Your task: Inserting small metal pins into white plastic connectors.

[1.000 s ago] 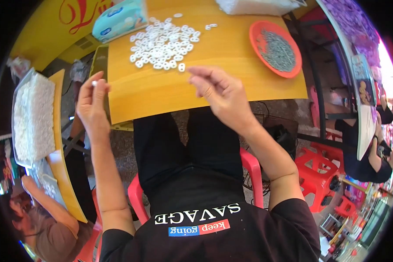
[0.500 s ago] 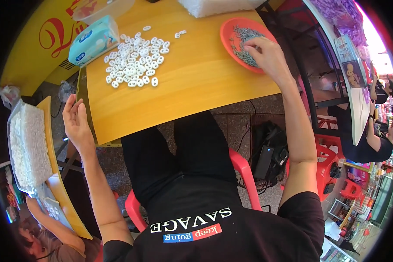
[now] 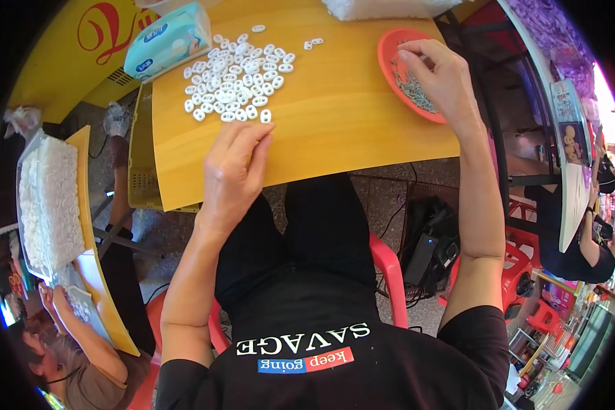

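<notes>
My left hand is over the near part of the yellow table, thumb and forefinger together. Its fingertips are just in front of a white oval piece with two holes; whether they hold anything is hidden. Behind them lies a heap of similar white pieces. At the right, my right hand is above a red bowl of small grey metal screws. Its thumb and forefinger are pinched over the bowl's inside, and anything between them is too small to make out.
A pale blue tissue pack stands at the table's left edge. Two small white bits lie between heap and bowl. A clear bag of white material is at the back. Another person works at a side table on the left.
My left hand has swung right from beside the table to the front of the white heap, its fingers coming together. My right hand has lifted a little within the bowl area. The view has shifted.
</notes>
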Action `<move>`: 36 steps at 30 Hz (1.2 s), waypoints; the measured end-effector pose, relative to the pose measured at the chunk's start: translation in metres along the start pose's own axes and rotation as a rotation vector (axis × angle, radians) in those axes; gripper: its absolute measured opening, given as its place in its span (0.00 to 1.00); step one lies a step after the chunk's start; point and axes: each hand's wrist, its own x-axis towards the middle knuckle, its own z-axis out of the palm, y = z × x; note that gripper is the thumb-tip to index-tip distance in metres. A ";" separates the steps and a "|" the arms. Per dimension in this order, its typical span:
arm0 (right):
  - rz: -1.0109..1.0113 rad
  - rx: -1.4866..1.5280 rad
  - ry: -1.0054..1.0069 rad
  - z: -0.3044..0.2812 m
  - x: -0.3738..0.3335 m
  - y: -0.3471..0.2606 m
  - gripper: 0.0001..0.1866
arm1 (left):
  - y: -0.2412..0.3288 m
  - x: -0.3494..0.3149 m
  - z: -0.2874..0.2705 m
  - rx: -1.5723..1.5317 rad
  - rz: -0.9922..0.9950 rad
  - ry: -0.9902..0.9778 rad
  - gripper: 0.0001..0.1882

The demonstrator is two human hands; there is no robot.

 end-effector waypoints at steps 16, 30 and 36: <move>-0.203 -0.221 -0.158 0.099 0.056 -0.018 0.10 | 0.014 0.007 0.032 -0.247 -0.101 -0.119 0.09; -0.062 0.024 -0.145 0.095 0.028 -0.026 0.10 | 0.013 0.004 0.028 -0.247 -0.161 -0.138 0.09; 0.455 0.858 -0.457 0.068 -0.031 -0.072 0.11 | 0.019 0.002 0.037 -0.226 -0.005 0.162 0.11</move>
